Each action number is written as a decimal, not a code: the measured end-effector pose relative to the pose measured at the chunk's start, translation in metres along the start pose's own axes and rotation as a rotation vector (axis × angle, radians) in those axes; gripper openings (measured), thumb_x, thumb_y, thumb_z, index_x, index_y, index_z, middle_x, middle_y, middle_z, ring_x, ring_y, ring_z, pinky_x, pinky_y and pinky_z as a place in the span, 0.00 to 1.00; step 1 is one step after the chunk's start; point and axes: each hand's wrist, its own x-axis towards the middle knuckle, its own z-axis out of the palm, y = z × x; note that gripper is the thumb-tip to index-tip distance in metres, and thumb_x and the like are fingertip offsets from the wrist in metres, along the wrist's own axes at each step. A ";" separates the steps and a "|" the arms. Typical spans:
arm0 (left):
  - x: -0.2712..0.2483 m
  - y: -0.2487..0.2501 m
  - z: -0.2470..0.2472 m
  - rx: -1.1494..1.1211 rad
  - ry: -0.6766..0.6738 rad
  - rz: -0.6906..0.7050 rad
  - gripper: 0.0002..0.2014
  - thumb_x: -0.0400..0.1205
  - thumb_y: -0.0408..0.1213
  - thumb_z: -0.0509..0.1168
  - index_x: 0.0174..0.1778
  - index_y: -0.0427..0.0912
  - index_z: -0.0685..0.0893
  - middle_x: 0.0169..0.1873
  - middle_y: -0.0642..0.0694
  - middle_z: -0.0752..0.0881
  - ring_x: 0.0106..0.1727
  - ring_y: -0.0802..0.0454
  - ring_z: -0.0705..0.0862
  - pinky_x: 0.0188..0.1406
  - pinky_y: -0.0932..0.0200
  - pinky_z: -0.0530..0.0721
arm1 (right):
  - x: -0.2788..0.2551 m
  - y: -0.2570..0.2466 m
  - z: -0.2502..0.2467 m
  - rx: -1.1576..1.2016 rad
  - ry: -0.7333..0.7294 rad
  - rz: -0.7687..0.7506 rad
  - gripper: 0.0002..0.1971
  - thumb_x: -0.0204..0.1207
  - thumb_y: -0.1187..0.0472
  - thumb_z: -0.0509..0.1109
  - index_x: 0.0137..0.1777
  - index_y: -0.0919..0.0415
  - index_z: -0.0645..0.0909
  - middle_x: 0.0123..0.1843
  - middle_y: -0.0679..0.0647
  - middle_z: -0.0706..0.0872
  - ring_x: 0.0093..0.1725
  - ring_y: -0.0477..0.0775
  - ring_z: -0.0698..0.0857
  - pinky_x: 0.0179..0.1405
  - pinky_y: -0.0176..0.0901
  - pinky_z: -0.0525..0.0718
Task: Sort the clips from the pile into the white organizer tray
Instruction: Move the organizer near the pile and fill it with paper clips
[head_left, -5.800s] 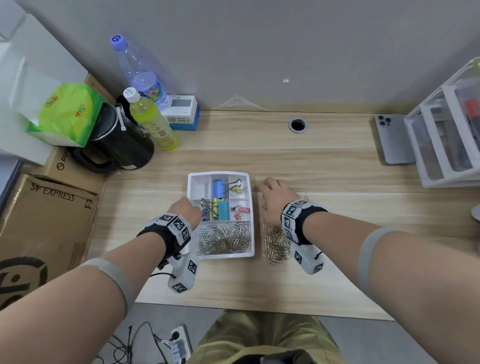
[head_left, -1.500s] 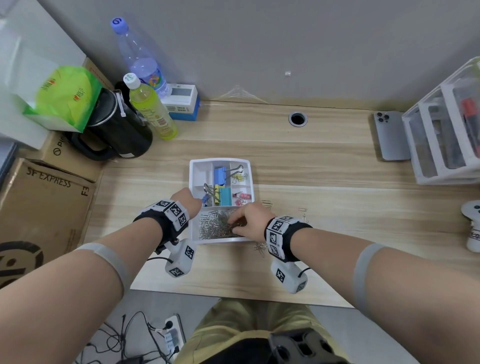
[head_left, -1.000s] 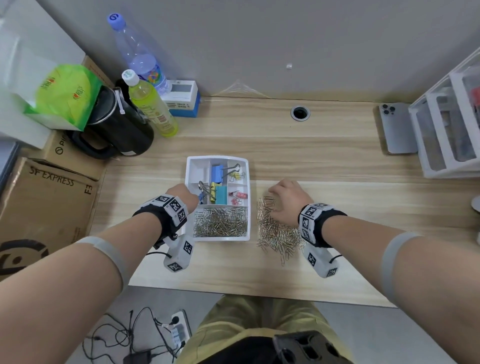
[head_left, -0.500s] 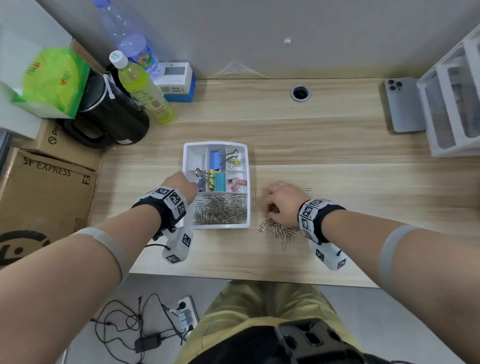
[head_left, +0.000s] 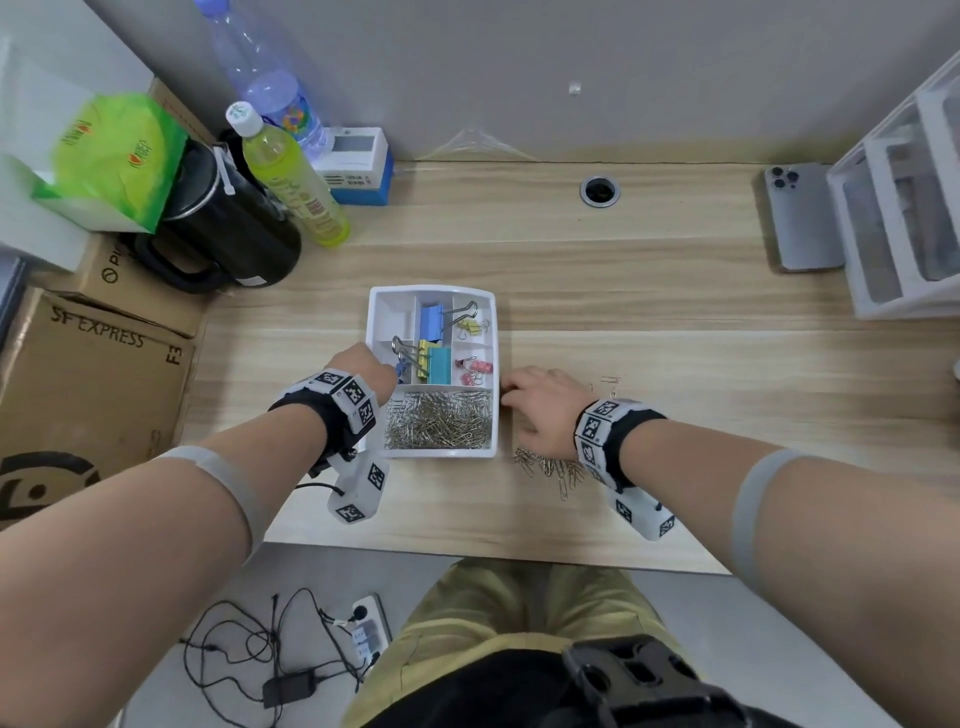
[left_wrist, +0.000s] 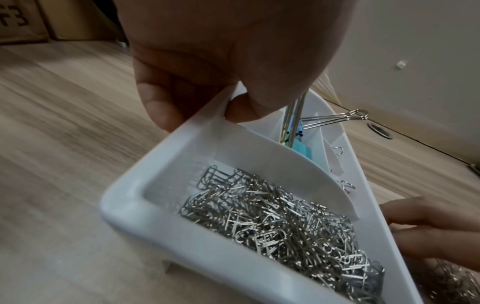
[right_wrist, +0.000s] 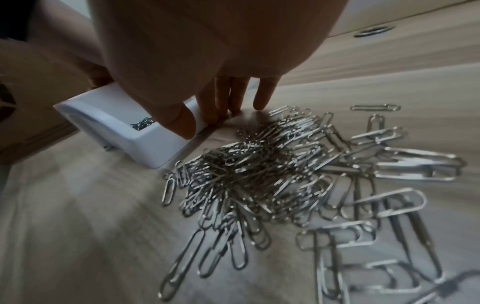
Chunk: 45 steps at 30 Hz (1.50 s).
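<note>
- Left hand (left_wrist: 207, 61) pinches the white organizer tray (head_left: 375, 332) wall at nine o'clock.
- Right hand (head_left: 540, 410), fingers straight and empty, rests at three o'clock.
- Paper clips (right_wrist: 259, 174): light, slippery, likely tangling; best pinched in bunches.

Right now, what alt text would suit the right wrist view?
A right hand rests its fingers on a wooden desk beside a white organizer tray, above a loose pile of silver paper clips.

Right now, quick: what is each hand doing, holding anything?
Left hand: pinches the left rim of the white tray.
Right hand: open, fingers straight beside the tray, over the paper clip pile, holding nothing.
</note>
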 end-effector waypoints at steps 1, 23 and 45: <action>0.000 -0.001 0.000 0.006 -0.001 0.001 0.06 0.83 0.37 0.57 0.51 0.39 0.73 0.38 0.43 0.78 0.39 0.44 0.79 0.36 0.55 0.76 | -0.001 -0.001 0.002 -0.008 0.009 -0.015 0.23 0.73 0.54 0.64 0.69 0.54 0.81 0.71 0.50 0.76 0.70 0.55 0.73 0.70 0.53 0.70; -0.004 0.012 0.011 -0.045 -0.011 0.036 0.06 0.83 0.35 0.57 0.48 0.36 0.74 0.33 0.43 0.77 0.31 0.49 0.76 0.28 0.59 0.74 | -0.056 0.047 -0.006 0.247 -0.079 0.339 0.34 0.64 0.49 0.75 0.72 0.55 0.75 0.59 0.50 0.73 0.63 0.55 0.76 0.65 0.52 0.79; -0.005 0.012 0.017 -0.102 0.000 0.032 0.12 0.83 0.33 0.56 0.32 0.39 0.69 0.30 0.43 0.76 0.28 0.49 0.74 0.28 0.58 0.72 | -0.049 0.024 0.014 0.287 0.088 0.347 0.47 0.63 0.46 0.82 0.81 0.51 0.63 0.72 0.55 0.65 0.70 0.59 0.69 0.74 0.53 0.73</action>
